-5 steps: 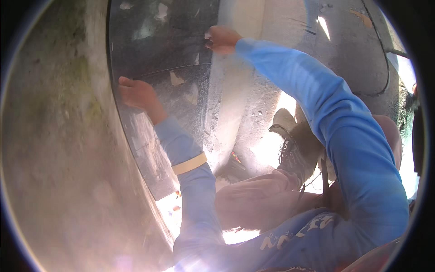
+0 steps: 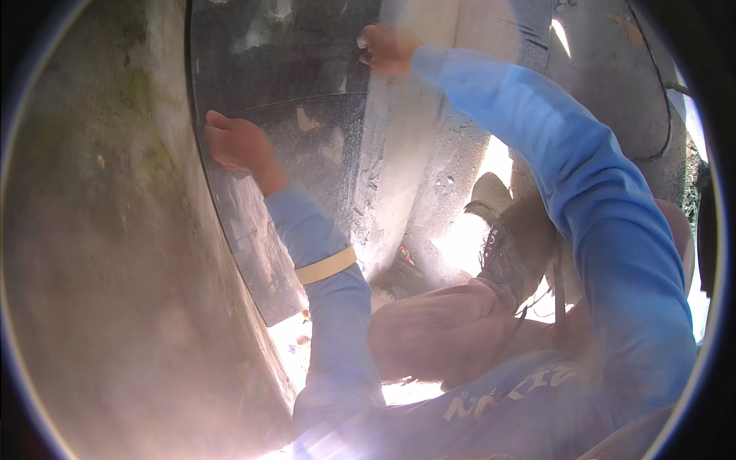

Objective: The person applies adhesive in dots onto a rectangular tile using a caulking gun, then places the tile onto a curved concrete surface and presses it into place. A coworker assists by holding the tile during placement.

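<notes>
A large dark flat board (image 2: 307,69) with pale scuffs and a thin line across it lies lengthwise before me. At its left edge, my left hand (image 2: 239,149) is closed, with curled fingers at the rim and the thumb uppermost. Farther up, my right hand (image 2: 389,48) pinches at the board's right edge, fingers bent inward. Both hands' fingertips are partly hidden against the board. Its far end runs out of the picture.
A stained concrete wall (image 2: 107,230) rises close along the left. Right of the board runs a pale ledge (image 2: 410,115). My shoe (image 2: 502,253) and bent leg (image 2: 445,322) are at lower right. A dark cable (image 2: 665,115) curves at far right.
The whole view has shifted slightly, so board, hands and shoe sit a little higher and farther right. Both hands stay at the same edges of the board.
</notes>
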